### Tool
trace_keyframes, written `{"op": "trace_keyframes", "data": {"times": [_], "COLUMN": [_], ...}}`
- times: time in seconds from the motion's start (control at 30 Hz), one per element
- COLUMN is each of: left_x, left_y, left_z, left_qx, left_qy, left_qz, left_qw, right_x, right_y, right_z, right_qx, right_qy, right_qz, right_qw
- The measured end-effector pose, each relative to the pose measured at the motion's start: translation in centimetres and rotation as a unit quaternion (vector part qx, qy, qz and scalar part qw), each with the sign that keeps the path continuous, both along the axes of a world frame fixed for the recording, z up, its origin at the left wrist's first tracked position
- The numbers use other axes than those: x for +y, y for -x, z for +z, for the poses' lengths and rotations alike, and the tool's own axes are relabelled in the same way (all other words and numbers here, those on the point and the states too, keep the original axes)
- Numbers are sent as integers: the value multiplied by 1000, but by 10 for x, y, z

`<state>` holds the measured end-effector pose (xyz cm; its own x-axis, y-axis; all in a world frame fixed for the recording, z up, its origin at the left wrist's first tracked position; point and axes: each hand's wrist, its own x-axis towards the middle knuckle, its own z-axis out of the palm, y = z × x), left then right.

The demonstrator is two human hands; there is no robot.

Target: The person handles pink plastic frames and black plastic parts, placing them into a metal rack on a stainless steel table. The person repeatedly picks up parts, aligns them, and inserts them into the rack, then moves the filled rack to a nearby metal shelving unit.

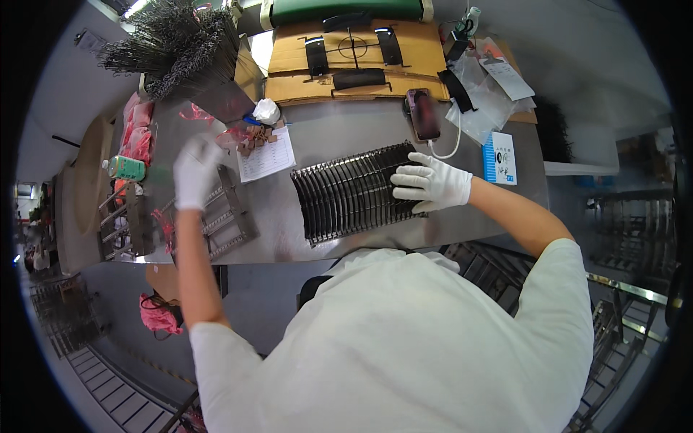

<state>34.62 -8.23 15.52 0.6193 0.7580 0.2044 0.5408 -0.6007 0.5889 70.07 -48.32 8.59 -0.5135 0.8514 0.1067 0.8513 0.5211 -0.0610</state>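
Note:
A row of black curved strips (354, 189), set side by side like slats, lies on the metal table in front of me. My right hand (433, 184), in a white glove, rests on its right end with the fingers stretched out and apart. Further left, my left hand (198, 166), also gloved in white, is raised above a metal frame with rungs (229, 216). Motion smears its fingers, so I cannot make out whether they hold anything. A printed sheet (267, 160) with small brown pieces (254, 141) on it lies between that hand and the strips.
A bundle of dark wire rods (177, 47) stands at the far left. Cardboard (292, 54) with black parts lies at the back. A phone (423, 115) with a white cable, a blue-and-white box (500, 157) and a clipboard (507, 78) sit right. A green-labelled bottle (125, 168) stands left.

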Motion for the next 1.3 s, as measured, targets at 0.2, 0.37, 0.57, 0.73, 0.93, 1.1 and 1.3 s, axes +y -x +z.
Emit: {"op": "trace_keyframes", "data": {"times": [0.2,0.37,0.57,0.73,0.93,1.1,1.3], "left_x": [190,246,242,203,150,-36,-133], "left_y": [-73,-141,-126,-115,48,50,142], "left_z": [103,78,85,133,198,108,-35], "left_qx": [-130,-42,-20,-275,-387,-500,-501], "left_qy": [-200,-179,-258,-188,-385,-47,41], "left_qz": [101,60,101,160,161,232,444], "left_qw": [966,981,961,929,822,833,742], "right_x": [102,172,182,183,185,175,153], "right_y": [45,98,106,104,109,120,172], "right_z": [25,-14,-47,-53,-48,-49,-36], "right_qx": [57,106,122,128,154,112,83], "right_qy": [-13,-38,9,27,25,30,64], "right_qz": [14,34,29,28,33,36,166], "right_qw": [998,993,992,991,987,993,981]}}
